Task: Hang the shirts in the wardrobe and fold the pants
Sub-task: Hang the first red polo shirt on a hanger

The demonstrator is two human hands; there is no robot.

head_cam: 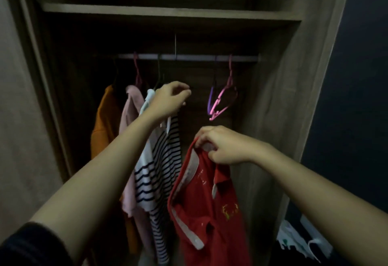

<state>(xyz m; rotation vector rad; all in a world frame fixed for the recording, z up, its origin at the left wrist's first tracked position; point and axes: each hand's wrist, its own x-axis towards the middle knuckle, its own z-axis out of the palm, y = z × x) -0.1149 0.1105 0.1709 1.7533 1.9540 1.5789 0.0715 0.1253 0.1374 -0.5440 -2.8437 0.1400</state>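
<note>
In front of the open wardrobe my right hand (pixel 220 146) grips a red polo shirt (pixel 205 202) by its collar, and the shirt hangs down below it. My left hand (pixel 170 100) is raised at the shoulder of a black-and-white striped shirt (pixel 163 160) that hangs from the rail (pixel 189 57). Its fingers are curled, and the dim light hides whether they pinch anything. An orange shirt (pixel 105 118) and a pale pink shirt (pixel 130 114) hang to the left of the striped one.
Empty pink and purple hangers (pixel 222 100) hang on the right part of the rail, above the red shirt. A shelf (pixel 168 12) runs above the rail. White cloth (pixel 298 238) lies at the bottom right, outside the wardrobe's side wall (pixel 283 97).
</note>
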